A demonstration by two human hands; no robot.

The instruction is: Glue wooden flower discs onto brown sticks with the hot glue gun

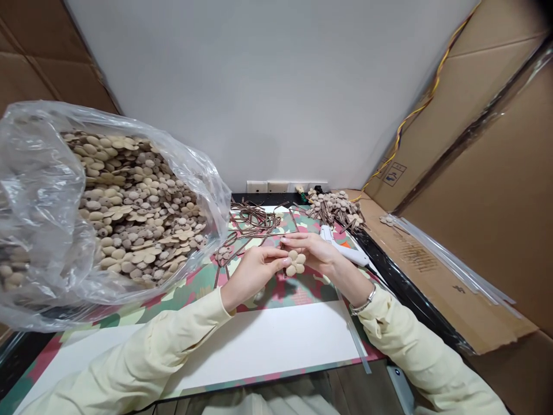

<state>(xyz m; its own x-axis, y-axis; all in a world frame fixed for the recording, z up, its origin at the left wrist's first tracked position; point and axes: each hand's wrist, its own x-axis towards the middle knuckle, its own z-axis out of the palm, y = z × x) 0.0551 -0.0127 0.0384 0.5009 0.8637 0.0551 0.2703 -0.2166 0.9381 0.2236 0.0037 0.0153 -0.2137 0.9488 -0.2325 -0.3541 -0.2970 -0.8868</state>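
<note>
We list: wall point(276, 86), plain pale grey, evenly lit; white power sockets point(277, 187), in a row just above the surface point(194, 291), camouflage-patterned; left-hand cardboard point(47, 69), brown; right-hand cardboard point(488, 190), likewise; cable point(433, 91), yellow, twisted, descending beside the latter; floor point(349, 387), brownish, partly visible.

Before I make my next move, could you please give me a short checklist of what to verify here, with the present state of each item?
1. Beige flower held in the left hand, at the thumb and finger: ok.
2. Right hand gripping something: cannot tell; its fingertips are close behind the flower.
3. Glue gun lying on the table, beside the right forearm: ok.
4. Glue gun hot: cannot tell.
5. Plastic bag open, with flower pieces showing inside: ok.
6. Brown strips neatly lined up: not ok; they lie in a loose jumble.
</note>
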